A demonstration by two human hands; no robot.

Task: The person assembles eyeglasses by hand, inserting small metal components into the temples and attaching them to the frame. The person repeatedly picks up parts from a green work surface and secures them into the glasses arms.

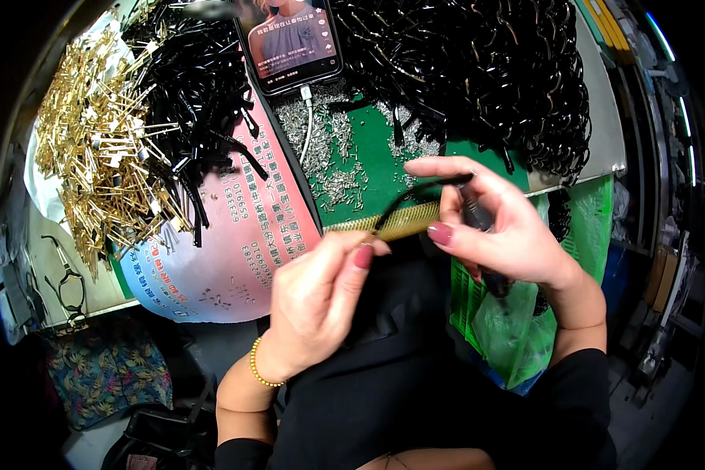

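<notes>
My left hand (321,290), a beaded bracelet at its wrist, pinches one end of a thin, curved black eyeglass part (415,192) between thumb and fingers. The part arches over to my right hand (501,219), where its other end meets the fingers. That hand is closed around a dark-handled tool (478,215), probably a screwdriver; its tip is hidden. Just beyond my hands, many small silver screws (341,188) lie scattered on a green surface (372,145).
Gold metal pieces (94,149) and black temple arms (200,117) pile up at left. Black eyeglass frames (509,70) heap at far right. A phone (298,47) with a white cable stands at the back. Green plastic bags (517,345) hang right; glasses (72,290) lie left.
</notes>
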